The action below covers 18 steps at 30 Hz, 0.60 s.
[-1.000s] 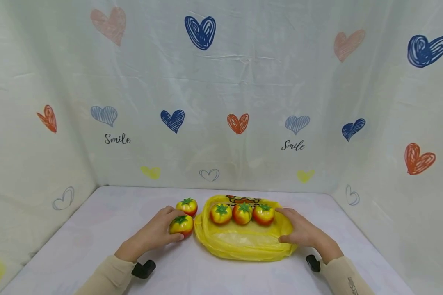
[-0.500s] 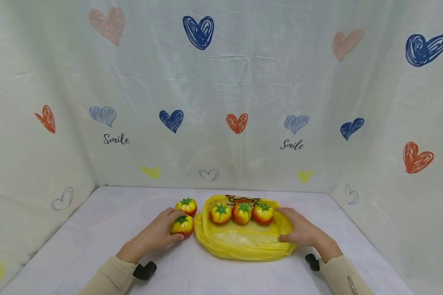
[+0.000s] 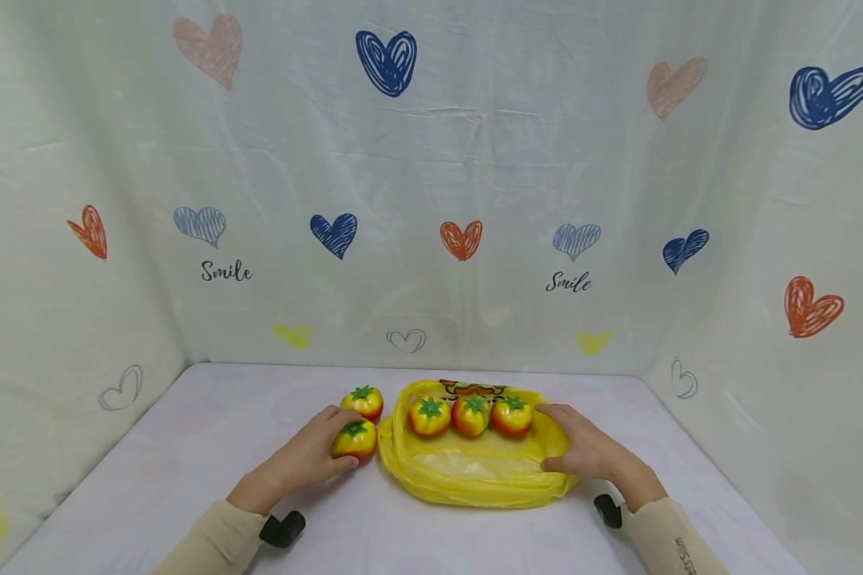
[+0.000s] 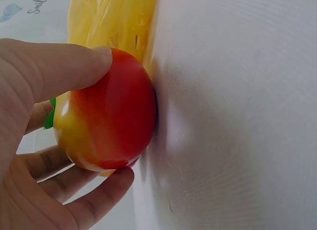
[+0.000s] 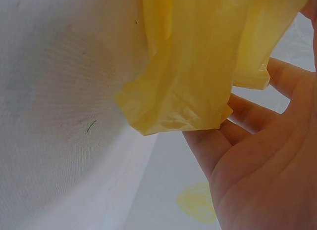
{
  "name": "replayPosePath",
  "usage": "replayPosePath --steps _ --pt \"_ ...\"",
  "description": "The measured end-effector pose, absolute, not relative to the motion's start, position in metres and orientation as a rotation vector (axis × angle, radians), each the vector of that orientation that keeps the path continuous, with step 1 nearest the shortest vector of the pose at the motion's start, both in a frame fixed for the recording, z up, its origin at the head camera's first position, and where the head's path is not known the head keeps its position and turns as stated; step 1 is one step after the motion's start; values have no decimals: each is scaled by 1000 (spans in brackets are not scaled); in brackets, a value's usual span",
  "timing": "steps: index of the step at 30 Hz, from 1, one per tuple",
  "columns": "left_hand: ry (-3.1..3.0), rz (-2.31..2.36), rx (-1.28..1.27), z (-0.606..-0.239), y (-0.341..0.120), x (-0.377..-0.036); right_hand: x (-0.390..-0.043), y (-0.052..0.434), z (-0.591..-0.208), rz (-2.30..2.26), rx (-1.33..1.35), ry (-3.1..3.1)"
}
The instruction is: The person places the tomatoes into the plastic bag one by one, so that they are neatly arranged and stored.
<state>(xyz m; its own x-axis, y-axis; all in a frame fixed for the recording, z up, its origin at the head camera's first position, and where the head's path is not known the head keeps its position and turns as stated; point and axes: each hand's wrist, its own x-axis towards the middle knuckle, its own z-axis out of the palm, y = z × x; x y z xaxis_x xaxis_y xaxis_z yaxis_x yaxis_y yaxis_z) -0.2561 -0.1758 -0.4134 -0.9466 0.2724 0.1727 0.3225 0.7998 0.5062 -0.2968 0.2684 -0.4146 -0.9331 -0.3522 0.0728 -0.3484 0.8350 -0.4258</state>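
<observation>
Head view: left hand (image 3: 298,461) curls round a tomato (image 3: 355,440) at the yellow bag's (image 3: 475,477) nine o'clock; right hand (image 3: 590,455) lies spread on its three o'clock rim. Keep that rim pinned; lift the tomato clear over.

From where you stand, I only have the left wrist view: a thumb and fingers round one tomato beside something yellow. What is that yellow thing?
Observer: A yellow plastic bag lying flat on the table, with three tomatoes resting in a row on it.
Operator: Any other tomatoes off the bag?
Observer: One more, the far tomato, sits just behind the near tomato that the left hand grips.
Operator: Where is the other hand?
Observer: The right hand is on the bag's right side, its fingers touching the plastic edge.
</observation>
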Motion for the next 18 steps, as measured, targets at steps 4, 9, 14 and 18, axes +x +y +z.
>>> replayPosePath --steps 4,9,14,18 --pt "-2897 -838 -474 -414 -176 -256 -296 268 -414 -704 -569 2999" --pt "-2892 -830 -478 -415 -175 -256 -297 268 -414 -704 -567 2999" --pt "-2889 -835 -478 -415 -175 -256 -297 268 -414 -707 -559 2999" --pt "-2886 -828 -485 -414 -175 -255 -297 269 -414 -700 -564 3002"
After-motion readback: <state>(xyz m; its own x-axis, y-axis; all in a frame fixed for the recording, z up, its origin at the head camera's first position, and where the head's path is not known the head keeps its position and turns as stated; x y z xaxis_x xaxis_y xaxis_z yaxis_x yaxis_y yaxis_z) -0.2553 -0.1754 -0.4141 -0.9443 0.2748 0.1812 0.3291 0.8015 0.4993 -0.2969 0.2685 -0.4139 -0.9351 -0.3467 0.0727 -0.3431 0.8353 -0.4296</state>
